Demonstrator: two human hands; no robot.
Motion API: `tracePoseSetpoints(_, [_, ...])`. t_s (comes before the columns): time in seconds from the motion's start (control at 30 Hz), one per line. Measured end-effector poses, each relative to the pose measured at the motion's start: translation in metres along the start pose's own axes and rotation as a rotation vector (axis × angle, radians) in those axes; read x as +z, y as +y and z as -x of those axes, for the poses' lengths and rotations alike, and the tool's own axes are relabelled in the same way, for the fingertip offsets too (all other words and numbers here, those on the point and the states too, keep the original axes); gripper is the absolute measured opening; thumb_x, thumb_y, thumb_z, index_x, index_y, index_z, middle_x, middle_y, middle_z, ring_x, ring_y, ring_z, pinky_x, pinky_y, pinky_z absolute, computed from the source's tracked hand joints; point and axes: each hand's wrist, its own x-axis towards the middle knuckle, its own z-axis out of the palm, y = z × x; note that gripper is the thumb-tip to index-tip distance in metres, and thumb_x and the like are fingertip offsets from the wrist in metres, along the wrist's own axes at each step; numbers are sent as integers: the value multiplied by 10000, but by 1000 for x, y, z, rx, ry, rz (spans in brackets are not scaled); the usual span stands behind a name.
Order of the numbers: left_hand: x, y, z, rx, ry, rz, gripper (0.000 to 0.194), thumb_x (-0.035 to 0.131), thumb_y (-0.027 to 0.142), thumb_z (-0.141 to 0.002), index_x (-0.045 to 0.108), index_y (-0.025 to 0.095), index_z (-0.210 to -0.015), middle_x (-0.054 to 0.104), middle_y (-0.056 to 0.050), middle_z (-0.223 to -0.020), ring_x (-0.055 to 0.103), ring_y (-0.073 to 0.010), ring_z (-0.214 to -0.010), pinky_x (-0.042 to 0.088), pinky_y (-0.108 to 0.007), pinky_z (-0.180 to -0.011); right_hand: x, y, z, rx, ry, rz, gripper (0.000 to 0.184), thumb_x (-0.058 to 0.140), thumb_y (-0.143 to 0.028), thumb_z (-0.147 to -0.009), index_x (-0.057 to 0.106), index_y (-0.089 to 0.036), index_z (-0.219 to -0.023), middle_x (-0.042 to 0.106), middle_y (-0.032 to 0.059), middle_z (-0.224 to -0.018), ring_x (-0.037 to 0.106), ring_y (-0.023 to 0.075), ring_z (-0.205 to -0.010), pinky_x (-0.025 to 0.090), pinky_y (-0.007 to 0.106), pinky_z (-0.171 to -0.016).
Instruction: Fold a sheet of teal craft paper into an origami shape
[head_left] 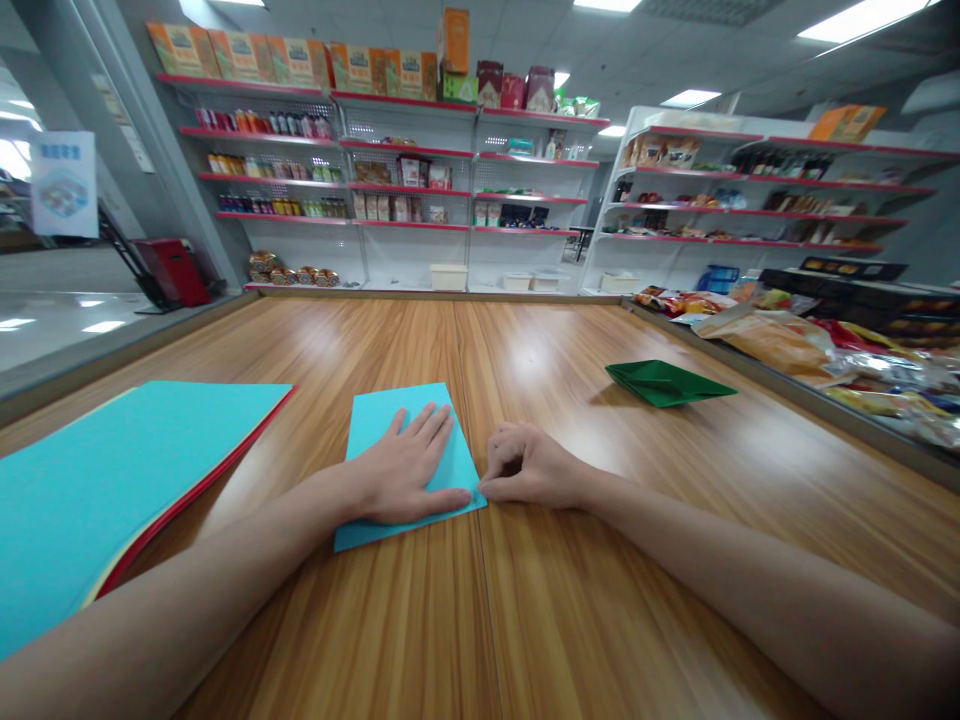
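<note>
A folded light blue sheet of paper [390,415] lies on the wooden table [600,560] in front of me. My left hand [409,468] rests flat on it with fingers stretched out, pressing it down. My right hand [525,468] is curled, its fingertips pinching the sheet's near right corner at the edge.
A stack of coloured paper sheets [112,480], blue on top, lies at the left. A folded green paper piece [667,383] sits at the right. Snack packets [795,345] crowd the counter along the right edge. Store shelves [405,180] stand behind.
</note>
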Motion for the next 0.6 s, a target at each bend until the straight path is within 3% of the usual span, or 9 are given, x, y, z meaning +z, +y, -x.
tracePoseSetpoints(0.4, [0, 0, -1, 9, 0, 9, 980, 185, 758, -826, 124, 26, -1475, 58, -215, -1530, 5, -359, -1412, 61, -539, -1103, -1, 13, -10, 57, 70, 44, 100, 695, -209, -722, 725, -146, -650, 648, 15, -605, 542, 114, -579, 409, 249, -602])
tracePoseSetpoints(0.6, [0, 7, 1, 100, -15, 6, 953, 237, 738, -835, 83, 58, -1485, 1, -194, -1537, -35, -357, -1409, 65, -551, -1104, -2, 10, -3, -54, 20, 38, 187, 710, -177, -696, 647, -143, -522, 607, 5, -558, 515, 111, -591, 402, 250, -615])
